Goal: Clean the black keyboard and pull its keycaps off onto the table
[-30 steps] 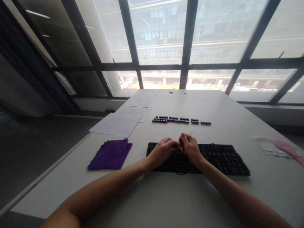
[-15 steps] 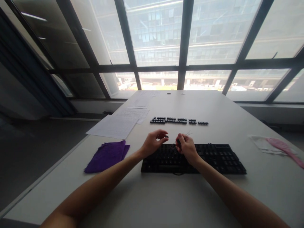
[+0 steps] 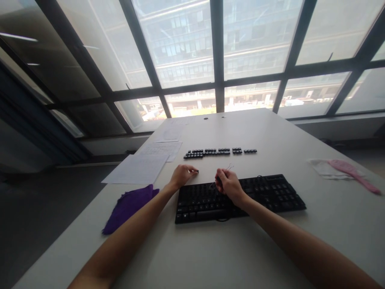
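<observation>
A black keyboard (image 3: 198, 202) lies on the white table, slightly tilted in the view. My left hand (image 3: 182, 175) is beyond its upper left edge, with a small dark keycap (image 3: 197, 171) pinched between thumb and fingertips. Over the keyboard's upper middle, my right hand (image 3: 227, 184) is closed around a thin wire tool (image 3: 230, 166), whose wire ends stick out above and below the fingers. Farther back, rows of loose black keycaps (image 3: 207, 153) stand in groups on the table. The keys under my right hand are hidden.
A folded purple cloth (image 3: 129, 208) lies left of the keyboard, partly behind my left forearm. Paper sheets (image 3: 138, 166) spread along the table's left edge. At the right are a pink brush-like item (image 3: 345, 166) and a white cloth (image 3: 320, 168). Windows stand beyond the table.
My left hand has moved left, away from my right hand, carrying the keycap toward the table beyond the keyboard. The right hand stays over the keyboard with the wire tool. The head view has tilted and shifted.
</observation>
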Demonstrator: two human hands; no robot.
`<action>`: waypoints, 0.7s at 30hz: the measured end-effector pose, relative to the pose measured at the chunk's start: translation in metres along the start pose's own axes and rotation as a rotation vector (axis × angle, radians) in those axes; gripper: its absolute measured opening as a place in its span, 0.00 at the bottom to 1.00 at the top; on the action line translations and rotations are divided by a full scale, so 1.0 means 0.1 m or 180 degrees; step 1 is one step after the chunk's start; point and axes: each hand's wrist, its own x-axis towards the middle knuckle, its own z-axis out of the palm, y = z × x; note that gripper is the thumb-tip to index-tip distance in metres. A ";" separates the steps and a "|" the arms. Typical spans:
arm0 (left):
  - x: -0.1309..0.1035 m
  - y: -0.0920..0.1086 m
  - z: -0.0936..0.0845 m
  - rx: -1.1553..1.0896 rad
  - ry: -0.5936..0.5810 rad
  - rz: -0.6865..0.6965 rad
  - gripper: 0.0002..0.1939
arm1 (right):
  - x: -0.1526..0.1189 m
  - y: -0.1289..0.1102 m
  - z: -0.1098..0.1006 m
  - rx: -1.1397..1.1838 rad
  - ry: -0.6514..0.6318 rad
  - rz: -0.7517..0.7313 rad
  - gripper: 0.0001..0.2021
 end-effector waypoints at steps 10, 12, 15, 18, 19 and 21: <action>0.68 0.11 0.25 0.0655 0.0324 0.0497 0.04 | 0.01 0.02 -0.02 -0.0026 -0.0011 0.0025 0.24; 0.76 0.10 0.27 0.0641 0.0333 0.0434 0.04 | 0.01 0.02 -0.02 -0.0036 -0.0010 0.0049 0.23; 0.83 0.05 0.29 0.0615 0.0371 0.0394 0.03 | 0.01 0.01 -0.01 -0.0031 -0.0029 0.0063 0.23; 0.87 0.01 0.31 0.0609 0.0413 0.0417 0.02 | 0.01 0.01 -0.01 -0.0033 -0.0045 0.0075 0.23; 0.89 0.00 0.32 0.0613 0.0420 0.0410 0.02 | 0.01 0.01 -0.01 -0.0031 -0.0048 0.0089 0.23; 0.91 -0.01 0.33 0.0626 0.0421 0.0380 0.02 | 0.01 0.01 -0.01 -0.0030 -0.0048 0.0104 0.23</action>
